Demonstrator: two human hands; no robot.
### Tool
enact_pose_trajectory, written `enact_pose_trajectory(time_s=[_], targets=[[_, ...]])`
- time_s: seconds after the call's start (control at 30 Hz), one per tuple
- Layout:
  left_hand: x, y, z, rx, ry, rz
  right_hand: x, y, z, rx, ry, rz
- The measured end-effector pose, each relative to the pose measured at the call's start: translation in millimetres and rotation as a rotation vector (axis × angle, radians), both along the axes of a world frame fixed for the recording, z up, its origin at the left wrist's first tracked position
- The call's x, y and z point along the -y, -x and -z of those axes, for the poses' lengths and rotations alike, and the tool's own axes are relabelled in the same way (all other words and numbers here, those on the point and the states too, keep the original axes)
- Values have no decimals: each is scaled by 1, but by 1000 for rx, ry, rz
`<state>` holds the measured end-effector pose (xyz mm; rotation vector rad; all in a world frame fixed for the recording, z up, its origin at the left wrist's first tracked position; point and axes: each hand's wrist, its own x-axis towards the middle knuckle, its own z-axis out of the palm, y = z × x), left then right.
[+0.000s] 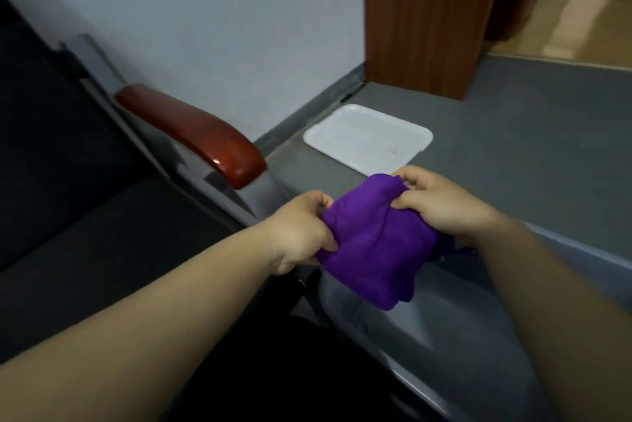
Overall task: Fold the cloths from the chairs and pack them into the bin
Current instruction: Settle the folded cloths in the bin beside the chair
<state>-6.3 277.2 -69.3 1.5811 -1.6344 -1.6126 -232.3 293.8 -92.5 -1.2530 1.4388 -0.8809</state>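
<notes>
A dark chair (85,216) with a red-brown armrest (191,134) fills the left side. Just beside it, at lower right, stands the grey bin (410,329). A white tray (367,139) lies on the floor beyond. The bunched purple cloth (376,244) hangs over the bin, its sides pinched in the grip of the left hand (301,230) and the right hand (441,203).

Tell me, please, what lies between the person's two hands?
The purple cloth spans the gap in the head view: the left hand grips one side, the right hand the other.
</notes>
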Motion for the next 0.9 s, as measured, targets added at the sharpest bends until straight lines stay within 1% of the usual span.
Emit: enact_pose_trajectory(time_s=[0.13,0.27,0.37,0.43,0.5,0.57,0.6,0.67,0.77,0.9], targets=[[13,44,56,222,-20,148,0,36,66,-202,-155,-22],[28,63,105,459,-47,309,5,47,128,-238,-298,-12],[38,65,128,742,77,471,14,45,169,-238,-429,-62],[40,63,137,817,166,489,19,41,193,-294,-457,-128],[41,59,138,845,207,523,23,34,197,-322,-417,-91],[45,53,131,843,166,543,26,27,187,-273,-351,-37],[46,49,124,826,142,528,28,25,181,-252,-314,-34],[44,40,103,790,159,478,28,17,159,-203,-218,-21],[29,18,67,679,241,358,25,-8,115,-156,-32,-12],[-6,-31,23,490,304,177,14,-57,47,-137,128,-124]])
